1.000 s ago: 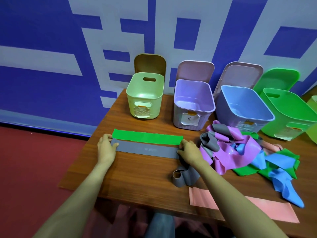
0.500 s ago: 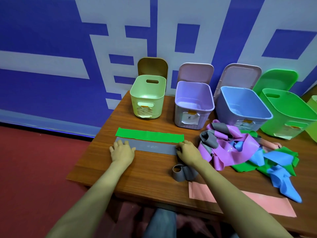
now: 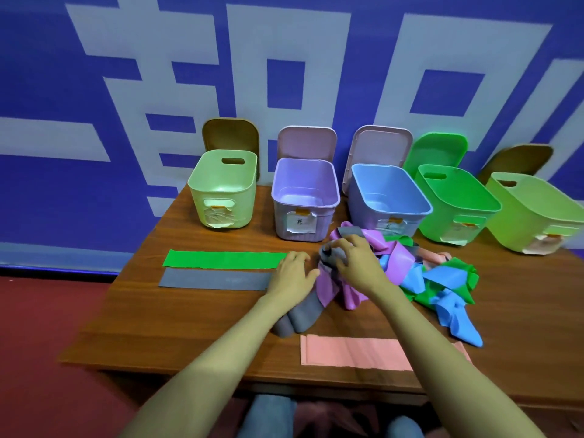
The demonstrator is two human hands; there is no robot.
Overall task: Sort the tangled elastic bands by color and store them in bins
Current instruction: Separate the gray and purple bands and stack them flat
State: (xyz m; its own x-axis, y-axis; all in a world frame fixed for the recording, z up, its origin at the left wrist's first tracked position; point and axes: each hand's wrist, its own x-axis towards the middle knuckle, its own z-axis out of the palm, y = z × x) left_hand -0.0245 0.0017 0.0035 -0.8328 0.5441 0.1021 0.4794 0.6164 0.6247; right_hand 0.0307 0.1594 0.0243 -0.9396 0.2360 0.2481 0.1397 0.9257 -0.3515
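Note:
A flat green band and a flat grey band lie side by side on the wooden table. My left hand rests with spread fingers on the right ends of both. To the right sits the tangled pile of purple, blue, green, grey and pink bands. My right hand grips a grey band at the pile's left edge. A folded grey band lies under my left forearm. A flat pink band lies near the front edge.
Five open bins stand along the back of the table: pale green, lilac, blue, bright green, and light green at the far right. Their lids lean against the blue and white wall.
My left hand slid right along the flat grey band to its right end. My right hand left that end and went into the pile, taking hold of a grey band.

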